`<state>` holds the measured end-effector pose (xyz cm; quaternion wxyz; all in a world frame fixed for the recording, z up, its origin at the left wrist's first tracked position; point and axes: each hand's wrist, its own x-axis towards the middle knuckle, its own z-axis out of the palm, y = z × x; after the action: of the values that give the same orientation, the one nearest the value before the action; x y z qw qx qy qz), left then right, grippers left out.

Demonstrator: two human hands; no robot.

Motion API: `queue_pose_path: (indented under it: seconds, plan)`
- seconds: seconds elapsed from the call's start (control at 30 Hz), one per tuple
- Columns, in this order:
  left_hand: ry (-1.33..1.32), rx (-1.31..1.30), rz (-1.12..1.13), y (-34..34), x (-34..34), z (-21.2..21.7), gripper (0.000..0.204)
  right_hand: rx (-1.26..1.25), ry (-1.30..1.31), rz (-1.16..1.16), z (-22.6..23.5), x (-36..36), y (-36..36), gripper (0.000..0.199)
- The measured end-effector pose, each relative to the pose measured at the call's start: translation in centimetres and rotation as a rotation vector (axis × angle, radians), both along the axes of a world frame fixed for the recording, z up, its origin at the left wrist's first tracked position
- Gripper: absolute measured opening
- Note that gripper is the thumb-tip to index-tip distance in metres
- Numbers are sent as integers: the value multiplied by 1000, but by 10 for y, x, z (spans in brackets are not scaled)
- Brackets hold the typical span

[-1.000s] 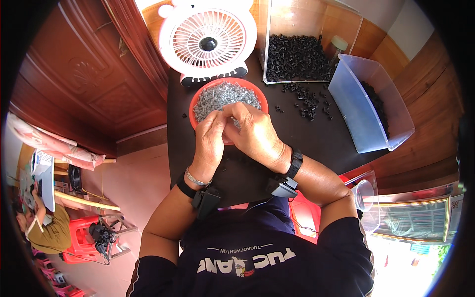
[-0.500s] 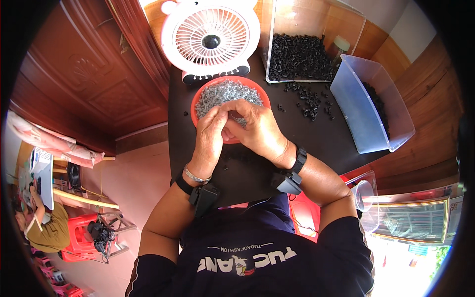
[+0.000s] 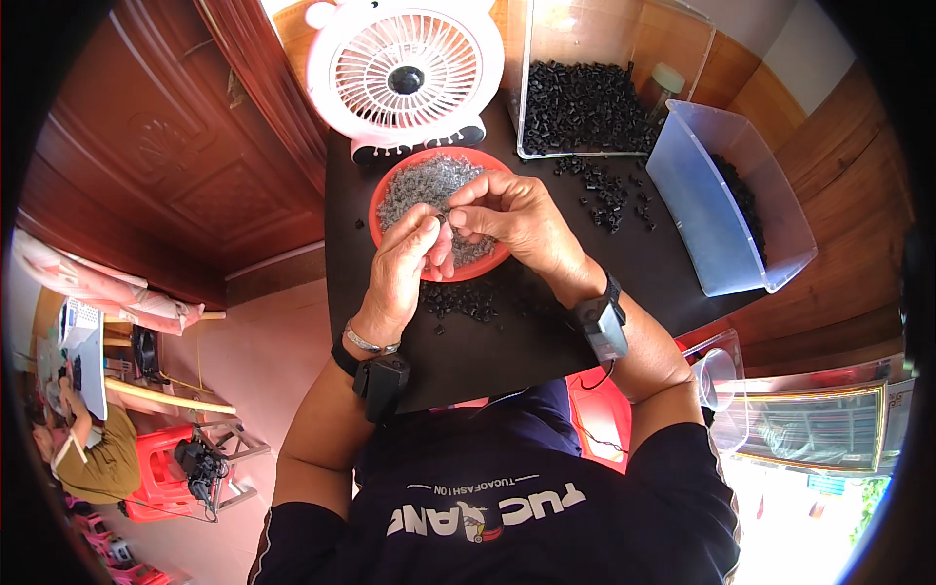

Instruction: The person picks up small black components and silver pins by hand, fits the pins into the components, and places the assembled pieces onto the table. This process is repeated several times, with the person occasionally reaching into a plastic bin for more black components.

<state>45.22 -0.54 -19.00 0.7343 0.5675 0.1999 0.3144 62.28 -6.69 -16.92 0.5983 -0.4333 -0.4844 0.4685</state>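
Observation:
Over a red bowl [image 3: 382, 191] heaped with small grey metal pieces [image 3: 426, 182], my left hand [image 3: 402, 263] and my right hand [image 3: 512, 216] meet fingertip to fingertip. Both pinch one small dark part [image 3: 442, 219] between thumbs and forefingers. The part is too small to make out in detail. A loose pile of small black pieces [image 3: 466, 297] lies on the black table [image 3: 507, 341] just below my hands.
A white desk fan [image 3: 405, 73] stands behind the bowl. A clear box of black pieces [image 3: 582, 93] sits at the back, more black pieces [image 3: 609, 190] scattered before it. A tilted clear bin [image 3: 721, 200] is on the right. A wooden door [image 3: 166, 166] is left.
The view has tilted slightly; my hands stay together over the bowl, with the fingers shifting a little around the small part.

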Motion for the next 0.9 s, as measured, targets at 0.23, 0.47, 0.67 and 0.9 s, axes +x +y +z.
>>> queue_pose_path:
  seconds: [0.23,0.47,0.67,0.9]
  plan:
    - [-32,13,-64,1,-3,3,27,14,-34,67,1,3,0,14]
    - [-41,0,-92,3,-5,0,25,-65,-148,104,11,0,-5,15]
    - [-42,26,-98,2,-5,3,25,-40,-260,-19,11,-3,-6,13]
    - [61,73,-41,-2,-3,4,26,3,-87,-31,6,-4,-5,10]
